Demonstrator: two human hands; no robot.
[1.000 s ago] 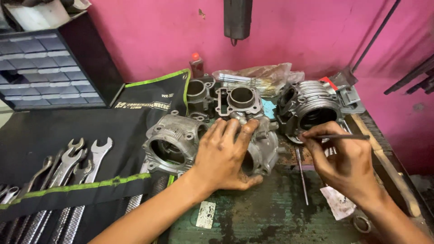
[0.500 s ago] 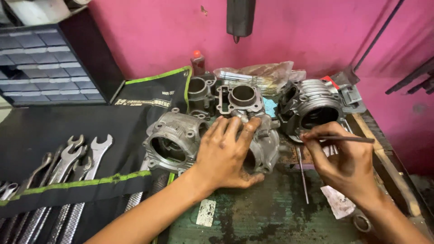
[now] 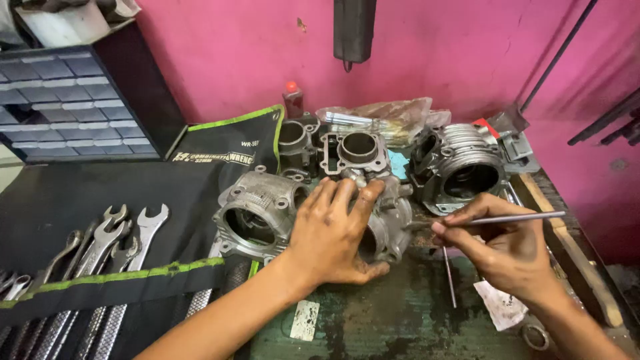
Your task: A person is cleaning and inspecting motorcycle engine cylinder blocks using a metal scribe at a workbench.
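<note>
left hand (image 3: 333,233) grip flat over cylinder head (image 3: 393,223), mostly hidden | right hand (image 3: 507,243) grip pinching thin rod (image 3: 513,218)

We count five engine cylinders (image 3: 261,215) on the tabletop (image 3: 400,320), two thin metal rods (image 3: 507,218), roughly seven wrenches (image 3: 100,243), one red-capped bottle (image 3: 292,100), two hands (image 3: 333,233).

A: Light even, soft, from above; faint shadow under the left hand (image 3: 333,233) on the bench (image 3: 400,320).

B: Sharp around both hands. Dull sheen on the rod (image 3: 507,218) in the right hand (image 3: 503,243); far left edges bend, darker
</note>
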